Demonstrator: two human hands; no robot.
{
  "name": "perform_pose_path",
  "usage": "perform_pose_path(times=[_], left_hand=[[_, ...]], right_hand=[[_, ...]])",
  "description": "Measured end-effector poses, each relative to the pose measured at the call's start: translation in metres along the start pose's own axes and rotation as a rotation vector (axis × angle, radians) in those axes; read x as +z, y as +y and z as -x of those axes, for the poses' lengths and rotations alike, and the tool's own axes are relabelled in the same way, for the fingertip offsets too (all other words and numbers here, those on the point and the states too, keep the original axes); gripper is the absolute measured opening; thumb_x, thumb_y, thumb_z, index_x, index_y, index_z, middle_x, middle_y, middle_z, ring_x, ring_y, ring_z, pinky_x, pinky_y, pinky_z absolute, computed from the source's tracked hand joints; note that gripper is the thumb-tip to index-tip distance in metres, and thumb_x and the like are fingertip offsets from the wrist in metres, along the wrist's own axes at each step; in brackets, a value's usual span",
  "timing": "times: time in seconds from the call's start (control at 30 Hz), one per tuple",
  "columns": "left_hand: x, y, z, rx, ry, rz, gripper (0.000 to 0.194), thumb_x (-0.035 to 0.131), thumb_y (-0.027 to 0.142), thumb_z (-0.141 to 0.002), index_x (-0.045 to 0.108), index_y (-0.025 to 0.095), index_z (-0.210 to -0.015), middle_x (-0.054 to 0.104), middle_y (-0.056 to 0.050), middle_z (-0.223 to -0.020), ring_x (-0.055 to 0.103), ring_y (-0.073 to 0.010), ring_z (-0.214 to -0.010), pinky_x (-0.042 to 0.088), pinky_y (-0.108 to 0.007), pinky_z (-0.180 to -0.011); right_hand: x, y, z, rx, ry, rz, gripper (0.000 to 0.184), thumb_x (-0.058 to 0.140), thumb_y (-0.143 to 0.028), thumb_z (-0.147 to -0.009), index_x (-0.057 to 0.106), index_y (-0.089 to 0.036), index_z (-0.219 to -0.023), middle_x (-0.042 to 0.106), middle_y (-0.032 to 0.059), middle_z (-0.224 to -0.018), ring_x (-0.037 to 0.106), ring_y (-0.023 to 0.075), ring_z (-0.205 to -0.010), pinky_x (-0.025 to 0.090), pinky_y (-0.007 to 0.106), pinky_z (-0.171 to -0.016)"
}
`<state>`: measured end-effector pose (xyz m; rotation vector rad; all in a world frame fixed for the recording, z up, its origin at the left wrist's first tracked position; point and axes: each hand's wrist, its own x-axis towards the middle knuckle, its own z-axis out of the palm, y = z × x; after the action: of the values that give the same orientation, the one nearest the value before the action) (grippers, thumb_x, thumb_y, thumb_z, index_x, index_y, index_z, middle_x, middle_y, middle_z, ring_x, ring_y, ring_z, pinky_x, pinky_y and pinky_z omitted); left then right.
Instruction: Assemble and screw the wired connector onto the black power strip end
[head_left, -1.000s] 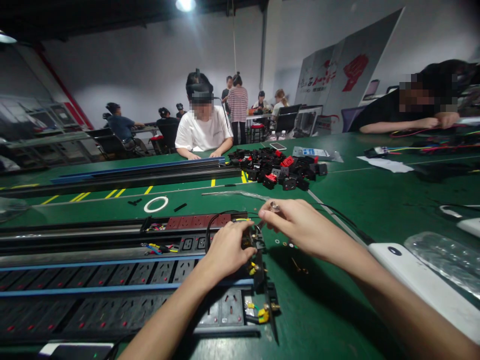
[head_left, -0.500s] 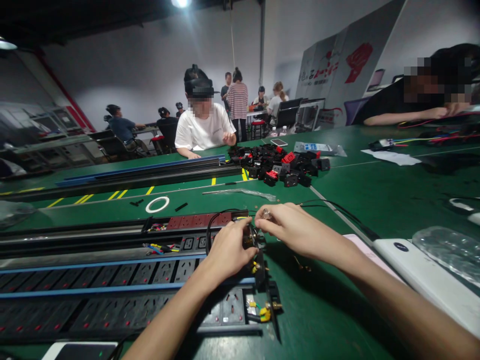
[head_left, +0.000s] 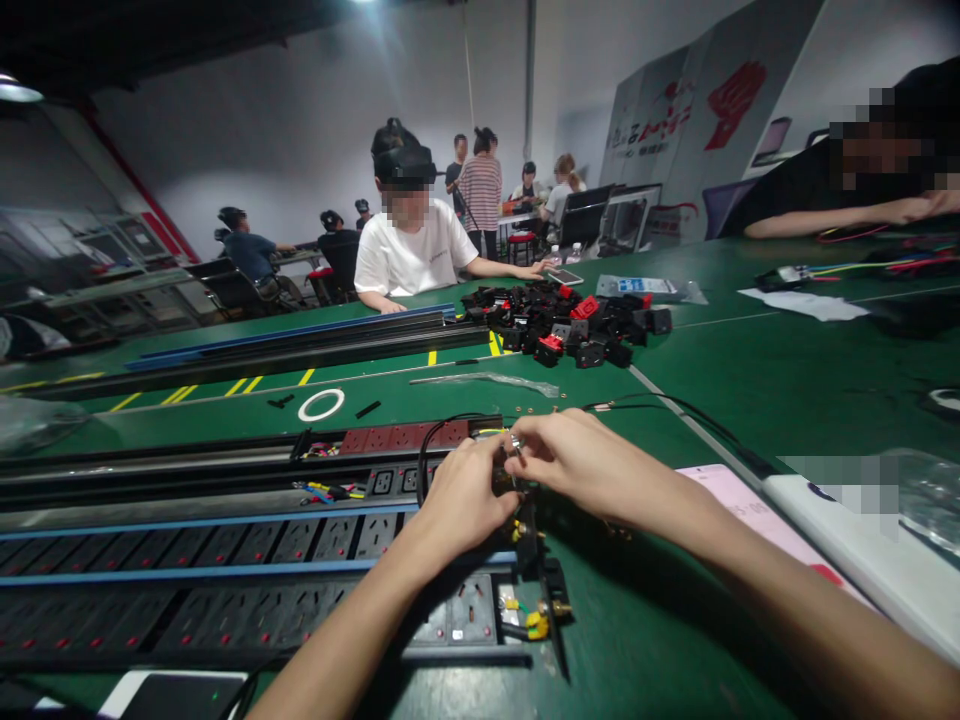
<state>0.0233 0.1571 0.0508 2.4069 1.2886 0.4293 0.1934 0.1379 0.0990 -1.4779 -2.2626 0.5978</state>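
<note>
My left hand curls over the right end of a power strip, its thumb and fingers closed around the end plate, which they partly hide. My right hand meets it from the right, fingertips pinched together. A small shiny metal piece shows at those fingers; whether it is a ring or a loose part I cannot tell. Nearer to me lies a row of black sockets with yellow-green wires and a brass bolt at its end. A strip with dark red sockets lies farther back.
Black and red socket modules are heaped beyond my hands, beside long rails. A white ring lies to the left. On the right are a pink phone and a white device. Co-workers sit opposite and at far right.
My right hand's fingers have moved down and closer to my left hand. The person opposite has stretched an arm out to the phone on the table. The view has shifted slightly.
</note>
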Motion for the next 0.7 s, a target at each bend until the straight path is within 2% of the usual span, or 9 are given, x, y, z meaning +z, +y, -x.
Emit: perform_pose_path(times=[0.13,0.4,0.5,0.7], left_hand=[[-0.001,0.000,-0.001,0.014,-0.007,-0.011,0.034,0.066,0.017,-0.075,0.062,0.021,-0.108,0.068,-0.005,-0.097,0.060,-0.0245,-0.093,0.047,-0.032,-0.079],[0.002,-0.004,-0.002,0.094,0.017,-0.005,0.016,0.059,0.020,-0.080,0.059,0.021,-0.096,0.068,-0.002,-0.092,0.059,-0.0217,-0.084,0.044,-0.030,-0.073],[0.004,-0.005,-0.002,0.096,0.017,-0.012,0.017,0.058,0.018,-0.079,0.059,0.020,-0.096,0.068,-0.002,-0.092,0.060,-0.0216,-0.084,0.045,-0.030,-0.074],[0.006,-0.008,-0.002,0.027,0.009,-0.045,0.025,0.065,0.020,-0.074,0.063,0.018,-0.099,0.067,-0.008,-0.103,0.062,-0.0265,-0.097,0.049,-0.036,-0.085]], right_hand=[[0.002,0.000,-0.001,-0.035,-0.020,-0.051,0.012,0.056,-0.012,-0.082,0.066,-0.016,-0.077,0.067,0.0028,-0.069,0.055,0.0122,-0.059,0.028,0.024,-0.057],[0.007,0.004,-0.003,-0.087,-0.045,-0.186,0.011,0.058,-0.014,-0.081,0.068,-0.016,-0.085,0.069,0.0009,-0.071,0.058,0.0122,-0.061,0.031,0.022,-0.057],[0.009,0.005,-0.004,-0.084,-0.042,-0.227,0.010,0.060,-0.017,-0.082,0.069,-0.017,-0.086,0.069,0.0006,-0.072,0.058,0.0122,-0.062,0.032,0.022,-0.057],[0.016,0.009,-0.010,-0.004,0.084,-0.218,0.014,0.060,-0.028,-0.089,0.068,-0.017,-0.091,0.070,0.0030,-0.077,0.058,0.0139,-0.066,0.033,0.023,-0.060]])
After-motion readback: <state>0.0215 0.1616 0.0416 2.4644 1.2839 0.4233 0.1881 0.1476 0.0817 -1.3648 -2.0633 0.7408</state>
